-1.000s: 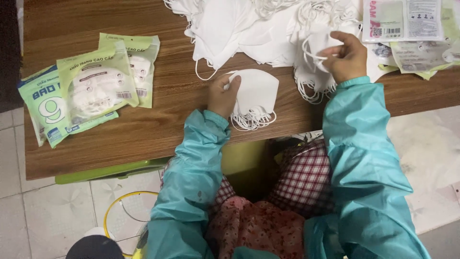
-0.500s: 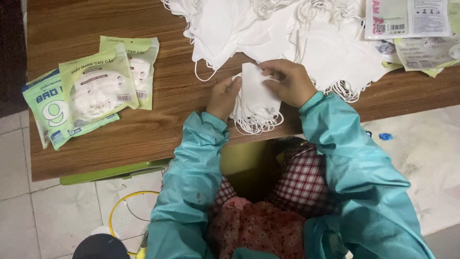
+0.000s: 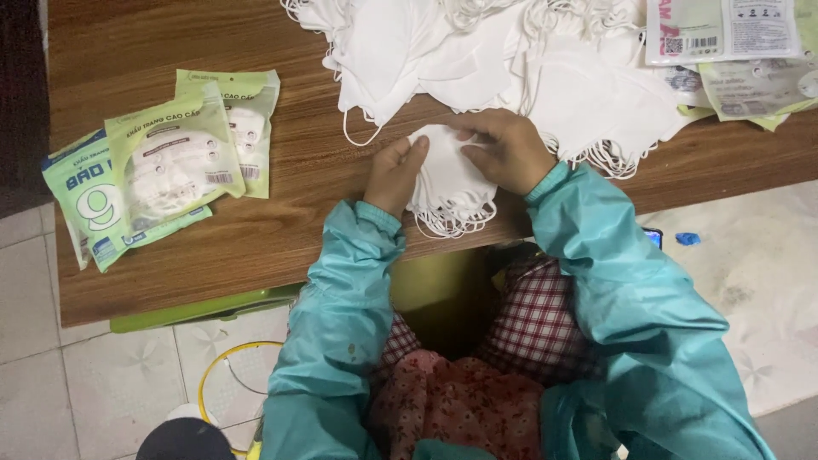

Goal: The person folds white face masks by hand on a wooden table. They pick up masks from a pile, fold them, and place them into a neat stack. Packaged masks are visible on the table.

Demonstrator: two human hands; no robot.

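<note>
Both hands grip a small stack of white face masks (image 3: 447, 183) at the near edge of the wooden worktop (image 3: 290, 213) — left hand (image 3: 394, 173) on its left side, right hand (image 3: 504, 149) curled over the top.

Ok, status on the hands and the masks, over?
Left hand and right hand both pressing small stack of white masks at table edge. Loose mask pile behind. Nothing blocking.

Green pkgs (image 3: 162, 166) left; white pkgs (image 3: 724, 34) top-right
</note>
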